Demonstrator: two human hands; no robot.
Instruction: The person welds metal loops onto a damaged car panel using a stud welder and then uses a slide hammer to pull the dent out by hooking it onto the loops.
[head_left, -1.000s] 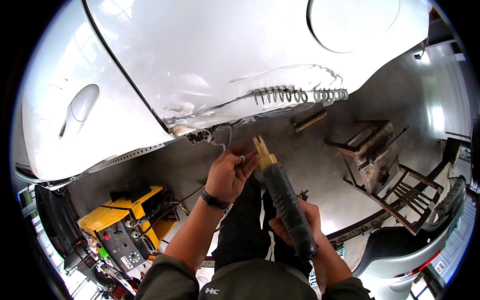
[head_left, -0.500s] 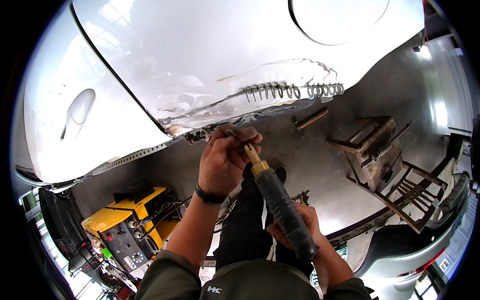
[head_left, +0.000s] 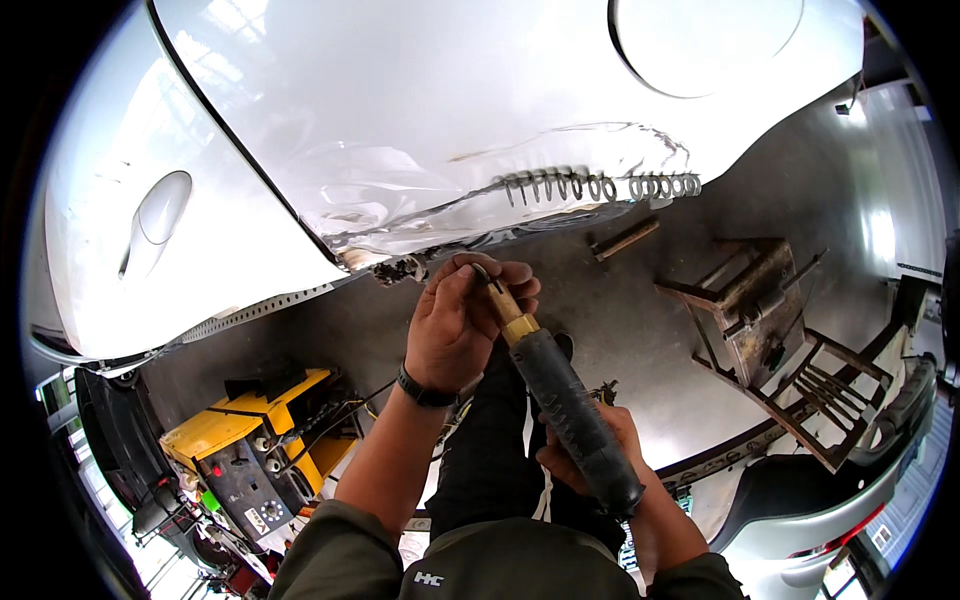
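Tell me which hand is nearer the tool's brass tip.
Left: the left hand is at the brass tip; the right hand is farther back, gripping the black handle.

Over my feed I count two bare hands [head_left: 447, 335] [head_left: 620, 440], one wristwatch [head_left: 425, 396], one brass-tipped welding gun [head_left: 572, 405], one hammer [head_left: 627, 240].

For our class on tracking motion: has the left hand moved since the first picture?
Yes: judged against the row of rings on the white car panel, the left hand has moved up, closer to them.
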